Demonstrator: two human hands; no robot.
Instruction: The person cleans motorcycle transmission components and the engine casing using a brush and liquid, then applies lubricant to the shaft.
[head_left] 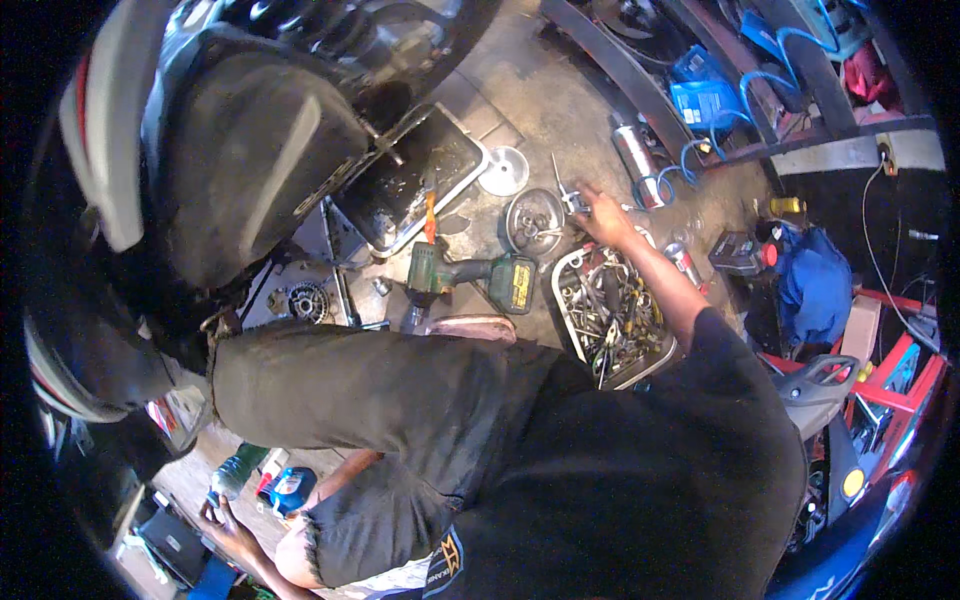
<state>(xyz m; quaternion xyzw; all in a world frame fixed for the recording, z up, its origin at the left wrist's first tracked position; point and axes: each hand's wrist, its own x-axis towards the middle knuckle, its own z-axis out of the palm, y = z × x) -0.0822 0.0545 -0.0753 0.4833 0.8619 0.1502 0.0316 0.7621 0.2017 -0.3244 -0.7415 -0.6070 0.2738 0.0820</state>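
My right hand (604,217) reaches forward with its fingers round a silver metal tool (572,199) with a thin straight rod; its exact kind is unclear. Below that hand lies a round metal bowl (522,222) with small parts in it. Beside my forearm stands a white-rimmed tray (572,318) heaped with wrenches, sockets and other hand tools. At the lower left, my left hand (232,538) has its fingertips round the near end of a clear greenish plastic bottle (236,473). A blue bottle (293,489) is just right of it.
A green-black cordless impact wrench (430,270) lies on the floor before my leg. Beyond it sits a black drain pan (470,180) beside a silver disc (503,171). A motorbike (250,150) stands at left. A spray can (636,160) and blue air hose (745,95) are at right.
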